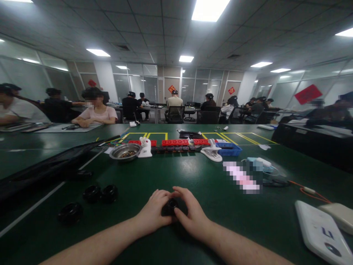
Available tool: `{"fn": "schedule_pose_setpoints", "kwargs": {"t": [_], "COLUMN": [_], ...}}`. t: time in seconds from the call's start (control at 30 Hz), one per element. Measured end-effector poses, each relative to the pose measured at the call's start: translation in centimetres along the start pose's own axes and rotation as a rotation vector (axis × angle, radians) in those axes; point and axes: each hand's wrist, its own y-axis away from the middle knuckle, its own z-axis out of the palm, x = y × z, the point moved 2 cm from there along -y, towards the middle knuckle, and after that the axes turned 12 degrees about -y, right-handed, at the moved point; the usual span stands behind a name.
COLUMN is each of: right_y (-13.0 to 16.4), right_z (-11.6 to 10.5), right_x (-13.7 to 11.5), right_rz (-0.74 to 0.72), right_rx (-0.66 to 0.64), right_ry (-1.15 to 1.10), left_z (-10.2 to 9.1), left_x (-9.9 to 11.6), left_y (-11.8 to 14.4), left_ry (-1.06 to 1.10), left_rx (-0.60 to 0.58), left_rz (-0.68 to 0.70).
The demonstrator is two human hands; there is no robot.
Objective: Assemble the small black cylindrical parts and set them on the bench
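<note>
Close in front of me, a small black round part with a hole in its top sits between my two hands. My left hand curls round its left side, fingers and thumb closed on it. From the right, my right hand wraps it with the thumb near its top and the fingers on the far side. The lower part of the piece is hidden by the hands. To the left on the green table lie three similar black round parts, two side by side and one nearer me.
A metal bowl of small pieces, red strips, a white clip stand and a blue tray stand ahead. Black plastic sheeting lies left. A white device and cables lie right. Several people sit beyond.
</note>
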Motion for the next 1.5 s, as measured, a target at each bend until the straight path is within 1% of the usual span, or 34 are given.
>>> {"fn": "schedule_pose_setpoints", "kwargs": {"t": [0.1, 0.23, 0.3, 0.4, 0.57, 0.63, 0.77, 0.83, 0.9, 1.03, 1.13, 1.2, 1.27, 1.37, 1.5], "right_y": [-0.01, -0.14, -0.15, -0.09, 0.07, 0.07, -0.07, -0.15, -0.18, -0.04, 0.05, 0.01, -0.07, -0.15, 0.01], "right_z": [-0.15, -0.03, 0.10, 0.15, -0.07, -0.09, 0.09, 0.19, 0.20, 0.01, -0.08, -0.05, 0.06, 0.18, 0.08], "right_x": [-0.13, 0.25, 0.53, 0.67, -0.01, -0.02, 0.53, 0.69, 0.57, -0.04, -0.04, 0.16, 0.37, 0.48, 0.27], "right_rz": [-0.005, 0.042, 0.061, 0.075, -0.004, 0.003, 0.064, 0.091, 0.089, 0.015, 0.016, 0.036, 0.063, 0.084, 0.019], "right_rx": [0.014, 0.065, 0.068, 0.038, -0.019, 0.011, 0.092, 0.084, 0.051, -0.013, 0.014, 0.053, 0.064, 0.021, -0.035], "right_ry": [0.001, 0.041, 0.047, 0.033, -0.008, 0.002, 0.053, 0.064, 0.055, 0.008, 0.017, 0.042, 0.058, 0.044, -0.004], "left_z": [-0.10, -0.25, -0.24, -0.15, -0.16, -0.21, -0.32, -0.38, -0.40, -0.35, -0.36, -0.45, -0.58, -0.63, -0.27], "left_x": [0.11, 0.24, 0.21, 0.11, 0.13, 0.19, 0.33, 0.40, 0.43, 0.33, 0.28, 0.37, 0.51, 0.59, 0.28], "left_y": [0.06, 0.04, 0.01, 0.00, 0.01, 0.00, -0.02, -0.02, -0.01, 0.04, 0.06, 0.05, 0.03, 0.01, 0.01], "left_ry": [0.002, 0.000, 0.002, 0.005, 0.003, 0.004, 0.002, 0.003, 0.008, 0.010, 0.005, 0.003, 0.001, -0.002, 0.003], "left_rx": [0.010, 0.005, -0.003, -0.010, 0.005, 0.006, -0.003, -0.004, -0.012, -0.010, -0.009, -0.009, -0.007, -0.013, -0.014], "left_rz": [-0.006, -0.012, -0.008, -0.001, 0.003, -0.007, -0.017, -0.015, -0.010, -0.010, -0.020, -0.019, -0.011, -0.006, -0.002]}}
